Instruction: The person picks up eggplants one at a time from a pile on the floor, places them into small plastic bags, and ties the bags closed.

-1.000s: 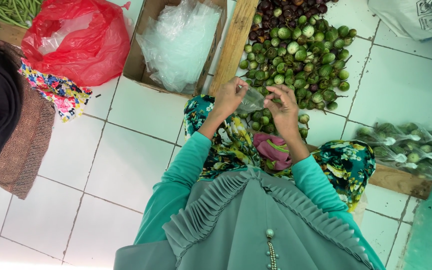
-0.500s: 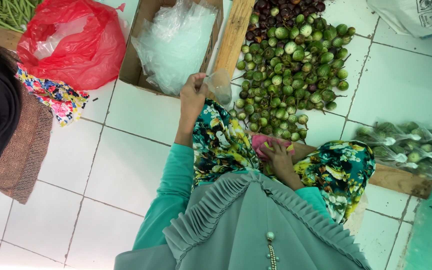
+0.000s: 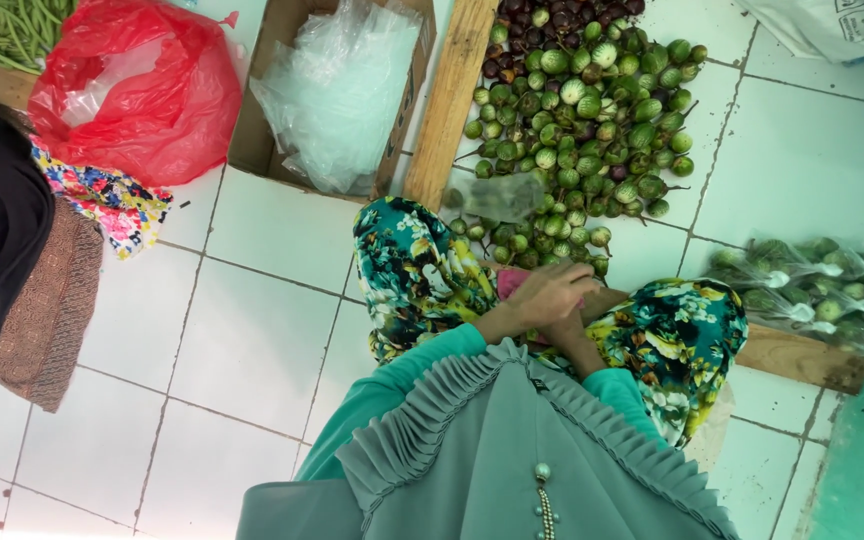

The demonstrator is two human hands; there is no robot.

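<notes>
Floor: white tiled floor (image 3: 252, 330) with dark grout lines carries everything; the person sits on it, seen from above.
Person: teal sleeves, a pleated grey-green scarf and a flowered skirt (image 3: 422, 280) spread over both knees near the floor's lower middle.
Red bag: a crumpled red plastic bag (image 3: 152, 100) lies toward the floor's top left corner, touching a cardboard box.
Cardboard box: the open box (image 3: 252, 140), just right of the red bag, is filled with clear plastic bags (image 3: 337, 90).
Eggplant pile: a heap of small round green eggplants (image 3: 592, 110) lies at the top middle, with darker purple ones at its far edge, just beyond the knees.
Wooden plank: a plank (image 3: 447, 100) runs between the box and the pile.
Packed bags: clear bags of green vegetables (image 3: 812, 290) lie along the right edge on a wooden board.
Cloth: a flowered cloth (image 3: 102, 200) sits under the red bag; a brown mat (image 3: 42, 300) lies at the left edge.
Green beans: a bunch (image 3: 2, 30) in the top left corner.
Loose bag: one clear plastic bag (image 3: 497, 195) lies on the near edge of the pile, apart from both hands.
Left hand: the left hand (image 3: 547, 295) rests in the lap over something pink, fingers curled; what it grips cannot be told.
Right hand: the right hand (image 3: 567, 328) is tucked under the left, mostly hidden; its state cannot be told.
</notes>
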